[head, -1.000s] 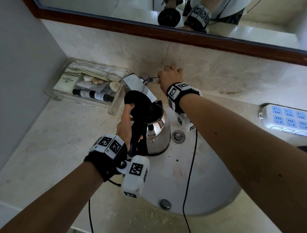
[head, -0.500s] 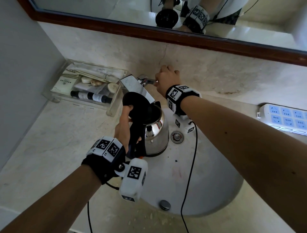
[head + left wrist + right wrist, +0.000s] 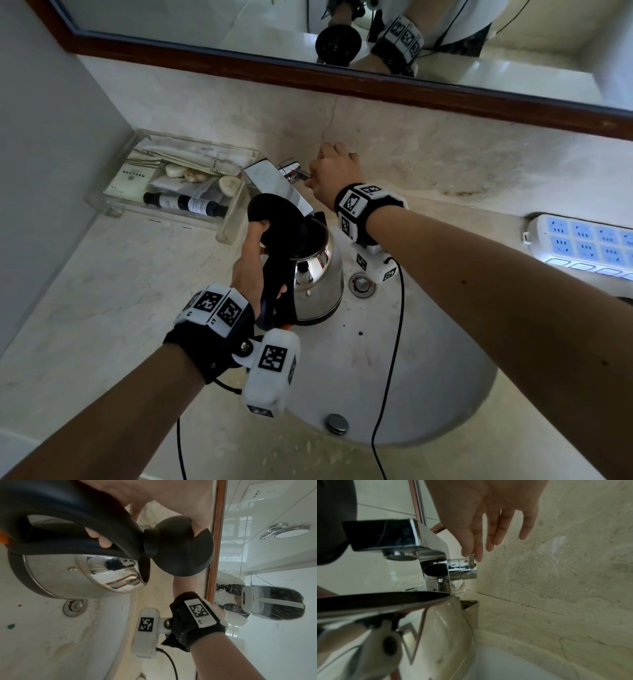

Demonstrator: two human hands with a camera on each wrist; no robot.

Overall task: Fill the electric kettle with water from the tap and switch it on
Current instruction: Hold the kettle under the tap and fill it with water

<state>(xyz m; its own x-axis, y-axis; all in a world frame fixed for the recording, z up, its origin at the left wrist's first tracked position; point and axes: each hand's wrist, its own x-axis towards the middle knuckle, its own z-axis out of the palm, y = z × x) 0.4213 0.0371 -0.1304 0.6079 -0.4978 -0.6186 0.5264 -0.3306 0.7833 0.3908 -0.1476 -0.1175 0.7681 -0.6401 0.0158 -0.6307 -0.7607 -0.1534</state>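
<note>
A steel electric kettle [image 3: 318,277] with a black handle hangs over the sink, its mouth under the square chrome tap spout [image 3: 274,181]. My left hand [image 3: 253,270] grips the handle [image 3: 77,517], and its thumb holds the round black lid [image 3: 274,219] tipped open. My right hand [image 3: 334,174] reaches past the kettle to the tap's side. There its thumb and forefinger pinch the small chrome lever [image 3: 472,559] beside the red and blue dots. No water shows under the spout [image 3: 393,536]. The kettle's inside is hidden.
The white sink basin [image 3: 411,359] has a drain [image 3: 361,284] just right of the kettle. A clear tray of toiletries [image 3: 164,192] stands left of the tap. A white power strip [image 3: 582,240] lies at the right. A wood-framed mirror [image 3: 342,78] and a grey wall close in behind and to the left.
Only the view shifts a little. The kettle stays under the spout in my left hand, and my right hand stays at the tap lever.
</note>
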